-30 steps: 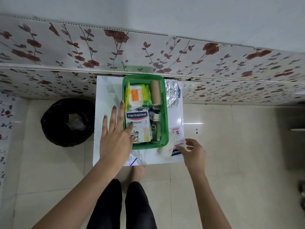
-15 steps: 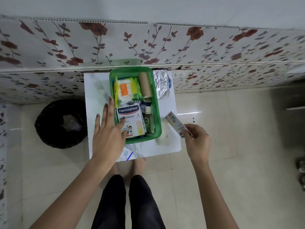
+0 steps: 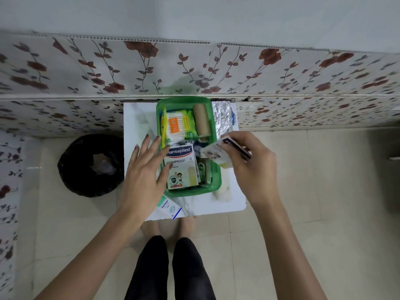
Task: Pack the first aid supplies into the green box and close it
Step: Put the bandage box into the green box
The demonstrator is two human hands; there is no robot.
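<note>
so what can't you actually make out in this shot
All in the head view:
- Small box in the right hand: motion-blurred, print unreadable.
- Carton at the table's near edge: partly under the left hand, small print illegible.
- Green box right-hand items: covered by the held box.
- Lid for the green box: not identifiable.
- Pale lump beside the green box: blurred.

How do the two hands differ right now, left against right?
The left hand is open, fingers spread flat, resting against the near left rim of the green plastic box; the right hand is closed around a small white printed carton. The left lies low on the white tabletop; the right is raised over the box's right edge. Both are bare.
</note>
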